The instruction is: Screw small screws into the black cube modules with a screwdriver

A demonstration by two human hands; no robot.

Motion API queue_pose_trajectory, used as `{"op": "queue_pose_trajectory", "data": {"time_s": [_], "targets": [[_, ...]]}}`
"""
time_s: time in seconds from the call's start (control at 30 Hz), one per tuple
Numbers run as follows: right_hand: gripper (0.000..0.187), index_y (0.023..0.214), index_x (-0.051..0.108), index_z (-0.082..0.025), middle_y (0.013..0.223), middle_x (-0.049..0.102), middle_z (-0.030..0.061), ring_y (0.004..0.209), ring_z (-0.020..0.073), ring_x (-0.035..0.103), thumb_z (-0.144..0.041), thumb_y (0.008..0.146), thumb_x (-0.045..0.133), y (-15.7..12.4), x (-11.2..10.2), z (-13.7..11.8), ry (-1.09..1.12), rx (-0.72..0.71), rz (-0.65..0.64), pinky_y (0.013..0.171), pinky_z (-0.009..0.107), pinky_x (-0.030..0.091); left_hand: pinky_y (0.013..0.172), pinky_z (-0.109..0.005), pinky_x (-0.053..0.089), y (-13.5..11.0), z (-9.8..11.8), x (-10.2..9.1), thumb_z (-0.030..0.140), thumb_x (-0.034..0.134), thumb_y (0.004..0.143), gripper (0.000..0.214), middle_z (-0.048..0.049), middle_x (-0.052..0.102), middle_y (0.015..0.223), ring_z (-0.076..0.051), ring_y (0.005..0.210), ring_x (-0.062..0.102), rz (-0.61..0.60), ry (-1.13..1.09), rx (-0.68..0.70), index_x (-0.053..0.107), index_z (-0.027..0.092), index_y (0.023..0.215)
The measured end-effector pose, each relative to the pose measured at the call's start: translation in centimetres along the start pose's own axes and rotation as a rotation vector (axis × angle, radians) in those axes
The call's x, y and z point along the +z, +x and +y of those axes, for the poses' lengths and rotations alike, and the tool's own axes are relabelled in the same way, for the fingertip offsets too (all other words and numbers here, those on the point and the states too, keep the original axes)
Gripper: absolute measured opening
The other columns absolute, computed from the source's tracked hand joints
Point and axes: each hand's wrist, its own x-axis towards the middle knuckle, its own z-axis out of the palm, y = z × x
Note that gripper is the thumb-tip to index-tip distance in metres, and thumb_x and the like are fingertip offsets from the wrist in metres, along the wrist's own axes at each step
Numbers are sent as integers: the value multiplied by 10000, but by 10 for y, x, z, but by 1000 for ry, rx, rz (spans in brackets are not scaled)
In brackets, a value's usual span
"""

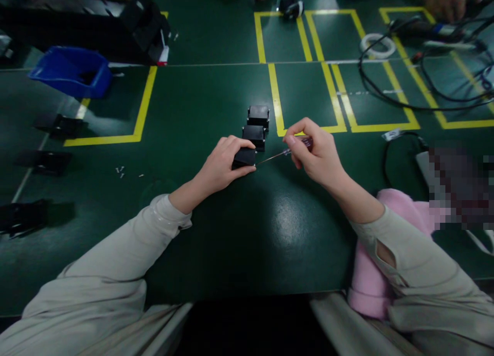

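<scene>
With thumb and fingers, my left hand point(226, 163) grips a small black box-shaped part point(244, 158) on the table. A screwdriver point(285, 151) lies in my right hand point(314, 150), its handle wrapped by the fingers. The thin shaft slants down to the left, and its tip meets the near right corner of the black part, by a small bright screw. Just beyond stand two similar black parts, the nearer one point(253, 135) and the farther one point(258, 114), each with small bright screws at the sides. The held part is partly covered by my left fingers.
Several loose screws point(120, 172) lie left on the green table point(216, 243). A blue bin point(73, 73) and more black parts point(50, 162) are farther left. Cables point(366, 78), a white ring point(377, 46) and another person's hand point(447, 1) are at the right back. Pink cloth point(370, 279) lies under my right forearm.
</scene>
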Motion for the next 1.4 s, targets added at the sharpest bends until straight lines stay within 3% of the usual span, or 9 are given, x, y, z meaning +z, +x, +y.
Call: {"op": "queue_pose_trajectory", "data": {"time_s": [0.37, 0.53, 0.73, 0.9, 1.07, 1.13, 1.2, 1.3, 1.4], "targets": [[49, 991, 509, -216, 626, 485, -90, 462, 51, 440, -247, 974, 543, -1, 0, 3, -26, -31, 20, 504, 255, 340, 965, -396, 425, -1, -3, 1, 367, 682, 914, 401, -77, 597, 1219, -272, 1129, 531, 6, 9, 8, 548, 205, 1256], [207, 874, 523, -210, 631, 475, -64, 521, 61, 443, -386, 974, 565, 0, -1, 5, -62, -39, 36, 522, 257, 327, 956, -394, 428, -1, -4, 1, 372, 676, 919, 397, -76, 596, 1220, -270, 1124, 532, 10, 6, 12, 548, 209, 1258], [39, 981, 509, -213, 597, 457, -93, 460, 51, 427, -250, 990, 516, -1, 0, 4, -7, -38, 0, 497, 247, 317, 967, -395, 427, 0, -4, 1, 383, 673, 920, 398, -78, 597, 1221, -271, 1134, 530, 6, 2, 11, 552, 203, 1254], [177, 889, 513, -211, 529, 436, -98, 409, 52, 431, -355, 989, 542, 1, 0, 3, -4, -32, -10, 441, 241, 291, 962, -391, 430, 0, -4, 1, 381, 679, 916, 398, -81, 601, 1208, -269, 1122, 533, 13, 6, 25, 559, 191, 1245], [14, 965, 511, -209, 598, 442, -86, 485, 59, 424, -214, 977, 510, 0, -1, 4, 4, -53, -1, 502, 244, 311, 977, -400, 424, 0, -3, 2, 392, 670, 919, 393, -79, 599, 1209, -271, 1129, 531, 6, 4, 12, 559, 202, 1244], [35, 996, 512, -206, 602, 442, -87, 500, 63, 420, -186, 971, 499, -1, 0, 3, -1, -52, -3, 526, 249, 319, 979, -401, 423, 0, -2, 1, 391, 667, 920, 392, -79, 599, 1212, -271, 1130, 531, 7, 2, 13, 558, 202, 1245], [16, 971, 514, -209, 596, 456, -87, 490, 63, 426, -222, 977, 509, -1, 0, 3, -5, -39, -4, 519, 249, 317, 979, -399, 423, 0, -3, 1, 391, 667, 921, 393, -80, 599, 1216, -270, 1129, 532, 7, 1, 13, 557, 200, 1246], [151, 885, 515, -212, 567, 452, -87, 458, 60, 418, -327, 979, 543, 0, 0, 2, -32, -19, 1, 485, 247, 296, 978, -398, 422, 0, -3, 1, 396, 668, 919, 395, -79, 601, 1216, -269, 1129, 533, 5, 2, 15, 556, 202, 1246], [133, 889, 513, -210, 591, 452, -82, 472, 59, 426, -307, 973, 546, 0, -1, 1, -28, -33, 2, 487, 245, 301, 977, -398, 421, 0, -3, 1, 402, 666, 920, 400, -79, 601, 1212, -269, 1129, 533, 5, 2, 18, 554, 202, 1248]]}}
